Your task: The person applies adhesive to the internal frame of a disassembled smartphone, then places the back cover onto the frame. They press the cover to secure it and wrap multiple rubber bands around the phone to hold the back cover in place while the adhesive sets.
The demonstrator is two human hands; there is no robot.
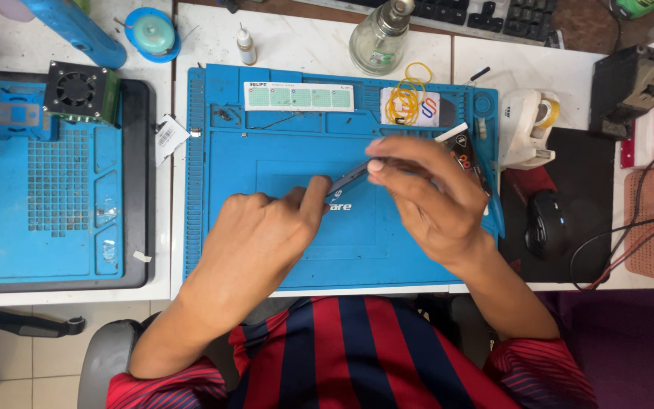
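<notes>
My right hand (pixel 427 198) pinches a slim grey metal tool, likely tweezers (pixel 348 179), whose tip points down-left toward the middle of the blue work mat (pixel 266 151). My left hand (pixel 260 244) rests on the mat with its index finger stretched up beside the tool's tip. Whatever lies under the fingertips is hidden. A dark flat device (pixel 469 155) with a white strip at its top sits partly behind my right hand.
On the mat's upper trays lie a green-and-white strip (pixel 298 96) and yellow rubber bands (pixel 407 95). Around it: glass bottle (pixel 377 39), small dropper bottle (pixel 246 47), tape dispenser (pixel 527 125), black mouse (pixel 547 223), a second blue mat with a fan (pixel 77 91), and cables at right.
</notes>
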